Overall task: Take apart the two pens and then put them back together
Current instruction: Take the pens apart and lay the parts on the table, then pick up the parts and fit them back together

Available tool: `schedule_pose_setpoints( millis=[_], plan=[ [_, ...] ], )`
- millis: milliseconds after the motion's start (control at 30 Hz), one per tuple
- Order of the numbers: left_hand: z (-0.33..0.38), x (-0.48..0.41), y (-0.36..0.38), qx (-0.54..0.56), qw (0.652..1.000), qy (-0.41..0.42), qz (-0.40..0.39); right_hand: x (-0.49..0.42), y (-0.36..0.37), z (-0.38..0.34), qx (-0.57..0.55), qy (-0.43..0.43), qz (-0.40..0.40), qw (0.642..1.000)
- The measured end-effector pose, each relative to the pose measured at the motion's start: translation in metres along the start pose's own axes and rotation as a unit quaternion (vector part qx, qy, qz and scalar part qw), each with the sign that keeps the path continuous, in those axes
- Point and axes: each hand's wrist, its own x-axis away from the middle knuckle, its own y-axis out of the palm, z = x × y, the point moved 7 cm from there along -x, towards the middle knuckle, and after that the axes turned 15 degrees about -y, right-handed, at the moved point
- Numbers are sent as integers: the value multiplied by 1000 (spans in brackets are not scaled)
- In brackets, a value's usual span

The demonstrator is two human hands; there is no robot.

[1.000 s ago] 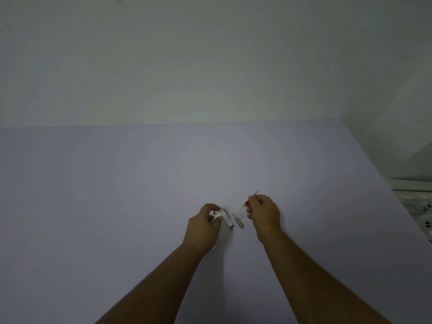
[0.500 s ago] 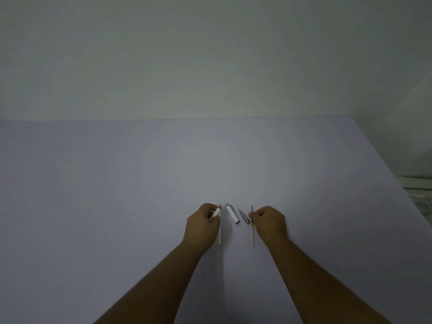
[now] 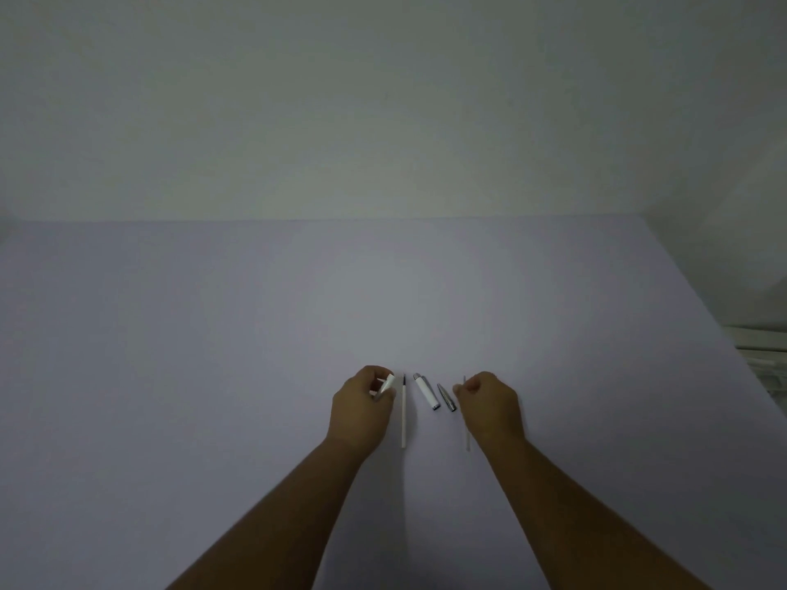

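On the pale lilac worktop (image 3: pixel 213 355), the left hand (image 3: pixel 362 408) pinches a short white pen piece (image 3: pixel 386 384). The right hand (image 3: pixel 489 404) curls loosely beside a thin refill (image 3: pixel 466 436); whether it grips is unclear. A white refill (image 3: pixel 403 413), white barrel (image 3: pixel 426 391) and silver tip (image 3: pixel 446 396) lie between, far from every edge.

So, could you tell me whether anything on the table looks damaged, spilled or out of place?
Nothing stands out. The refill, white barrel piece and grey tip piece lie tidily between the left hand and right hand, as expected mid-disassembly.
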Motion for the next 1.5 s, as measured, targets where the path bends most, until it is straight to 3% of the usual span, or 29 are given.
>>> schedule_pose_setpoints(
  millis=[67, 233, 333, 467, 567, 667, 767, 867, 1133, 1300, 1500],
  plan=[
    [-2, -1, -5, 14, 1000, -11, 9, 2, 5, -14, -5, -33, -4, 999],
    [-10, -2, -14, 39, 999, -31, 17, 13, 56, -47, 97, -102, -138, 980],
    [-16, -2, -18, 26, 999, -36, 18, 17, 75, -50, 169, -99, -133, 972],
    [-25, -3, -20, 16, 999, -48, 14, 22, 80, -47, 168, -68, -128, 975],
    [-31, -3, -23, 4, 998, -57, 14, 23, 74, -47, 97, -40, -115, 988],
    [-33, -2, -24, -2, 998, -59, 10, 19, 55, -55, -48, -34, -35, 998],
    [-29, 0, -22, 1, 998, -56, -1, 16, 39, -63, -175, -18, 23, 984],
    [-21, 4, -18, 2, 999, -47, -9, 18, 35, -67, -252, -5, 32, 967],
    [-3, 14, -10, 17, 999, -18, -26, 26, 34, -65, -267, -24, -12, 963],
    [0, 16, -6, 23, 999, -23, -33, 17, 14, -58, -333, 10, 68, 940],
    [6, 15, -1, 26, 999, -13, -41, 12, 23, -61, -281, -40, -24, 958]
  ],
)
